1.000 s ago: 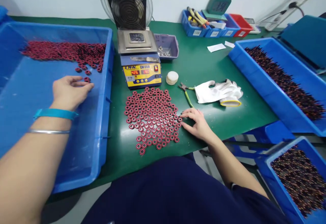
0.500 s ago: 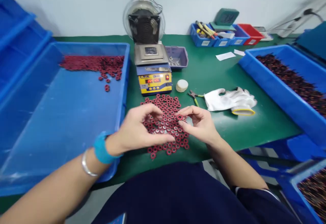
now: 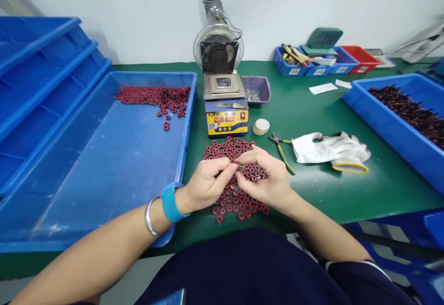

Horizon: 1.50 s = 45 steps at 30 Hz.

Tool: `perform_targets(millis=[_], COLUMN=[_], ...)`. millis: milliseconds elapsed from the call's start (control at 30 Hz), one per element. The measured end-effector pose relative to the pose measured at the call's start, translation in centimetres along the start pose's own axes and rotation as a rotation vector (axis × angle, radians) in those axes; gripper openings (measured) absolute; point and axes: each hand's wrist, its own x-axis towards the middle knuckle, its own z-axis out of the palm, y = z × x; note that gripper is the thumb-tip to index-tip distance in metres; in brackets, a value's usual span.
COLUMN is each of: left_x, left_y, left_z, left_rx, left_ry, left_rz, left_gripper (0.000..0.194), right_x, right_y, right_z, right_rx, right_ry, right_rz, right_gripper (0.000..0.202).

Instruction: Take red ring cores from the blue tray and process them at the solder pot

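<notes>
A small red ring-shaped coil (image 3: 237, 164) sits at the fingertips of both hands, above a spread of similar red rings (image 3: 236, 198) on the green table. My left hand (image 3: 210, 184) is closed, pinching the ring between thumb and forefinger. A turquoise band and a silver bangle circle that wrist. Curled in from the other side, my right hand (image 3: 268, 178) has its fingertips at the ring, with the thumb a little lower. Fingers partly hide the ring, so its fine wire ends cannot be made out.
A large blue tray (image 3: 138, 157) with heaped red rings stands left. Behind the hands is a yellow-blue heated solder pot (image 3: 227, 122) under an extraction fan (image 3: 219, 57). Cutting pliers (image 3: 284, 155), white gloves (image 3: 312, 148) and a round white pad (image 3: 261, 126) lie nearby. Another blue tray (image 3: 391, 106) holds dark parts.
My left hand has closed from a spread pose onto the ring that my right hand held. Both hands have come together, and the camera view has shifted left and up.
</notes>
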Motion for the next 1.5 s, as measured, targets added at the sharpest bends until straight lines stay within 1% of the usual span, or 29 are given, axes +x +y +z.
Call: perform_targets(millis=[33, 133, 167, 200, 233, 300, 333, 400, 467, 533, 567, 633, 700, 767, 800, 833, 900, 1000, 1100, 1200, 1267, 1367, 1433, 1500], left_x=[0.0, 0.2, 0.2, 0.2, 0.3, 0.2, 0.2, 0.2, 0.2, 0.2, 0.3, 0.4, 0.7, 0.9, 1.1, 1.2, 1.3, 1.4, 1.4, 1.3, 1.2, 1.2, 1.1, 1.1], left_y=[0.0, -0.6, -0.8, -1.0, -1.1, -1.1, -0.9, -0.4, 0.1, 0.5, 0.5, 0.4, 0.0, -0.5, -0.8, -1.1, -1.7, -2.6, -3.3, -3.6, -3.7, -3.8, -3.9, -4.1], left_z=[-0.3, -1.1, -1.3, -1.4, -1.4, -1.0, -0.7, -0.2, 0.0, -0.4, -0.8, -1.8, -2.5, -2.7, -2.6, -2.4, -1.8, -1.0, -0.8, -0.9, -0.9, -0.8, -0.8, -0.8], left_rx=[-0.012, -0.055, -0.059, -0.059, -0.058, -0.042, -0.022, 0.041, 0.092, 0.084, 0.054, -0.044, -0.153, -0.209, -0.204, -0.186, -0.129, -0.064, -0.025, 0.002, 0.001, -0.001, 0.019, 0.043], left_ry=[0.064, 0.316, 0.354, 0.344, 0.291, 0.145, 0.091, 0.054, 0.056, 0.075, 0.102, 0.205, 0.322, 0.383, 0.375, 0.345, 0.242, 0.063, -0.047, -0.095, -0.122, -0.161, -0.178, -0.190], left_rz=[-0.010, -0.048, -0.055, -0.063, -0.071, -0.080, -0.077, -0.051, -0.016, -0.004, -0.012, -0.040, -0.060, -0.085, -0.106, -0.131, -0.177, -0.232, -0.279, -0.294, -0.299, -0.310, -0.314, -0.312], left_gripper=[0.043, 0.046, 0.048, 0.050, 0.053, 0.061, 0.061, 0.056, 0.051, 0.049, 0.049, 0.049, 0.049, 0.049, 0.048, 0.048, 0.046, 0.041, 0.037, 0.034, 0.032, 0.030, 0.028, 0.026], right_x=[0.0, -0.1, -0.1, -0.2, -0.2, -0.3, -0.3, -0.5, -0.6, -0.6, -0.5, -0.1, 0.8, 2.3, 3.4, 4.5, 7.3, 12.2, 17.0, 21.3, 23.6, 26.0, 27.0, 27.5], right_y=[0.0, 0.0, 0.1, 0.1, 0.2, 0.2, 0.2, 0.2, 0.1, 0.0, 0.0, 0.2, 0.7, 1.7, 2.4, 3.2, 5.1, 8.0, 10.5, 12.4, 13.4, 14.9, 16.1, 17.3], right_z=[-0.1, -0.3, -0.3, -0.3, -0.2, 0.0, 0.2, 0.4, 0.5, 0.2, 0.0, -0.6, -1.3, -2.0, -2.2, -2.4, -2.6, -2.5, -1.8, -0.8, 0.2, 1.9, 3.1, 4.3], right_rx=[0.013, 0.023, 0.008, -0.015, -0.045, -0.111, -0.137, -0.161, -0.154, -0.142, -0.135, -0.106, -0.031, 0.083, 0.148, 0.211, 0.314, 0.344, 0.261, 0.149, 0.023, -0.213, -0.309, -0.327], right_ry=[-0.009, -0.022, -0.022, -0.021, -0.021, -0.023, -0.020, -0.003, 0.004, -0.006, -0.013, -0.020, -0.024, -0.055, -0.079, -0.108, -0.162, -0.177, -0.157, -0.161, -0.201, -0.254, -0.237, -0.199], right_rz=[0.011, 0.025, 0.017, 0.002, -0.020, -0.077, -0.110, -0.163, -0.178, -0.156, -0.137, -0.088, -0.019, 0.077, 0.133, 0.190, 0.286, 0.339, 0.339, 0.306, 0.268, 0.217, 0.186, 0.149], right_gripper=[0.013, 0.012, 0.012, 0.012, 0.012, 0.014, 0.014, 0.015, 0.015, 0.013, 0.012, 0.011, 0.009, 0.008, 0.009, 0.011, 0.017, 0.021, 0.018, 0.014, 0.012, 0.018, 0.021, 0.021])
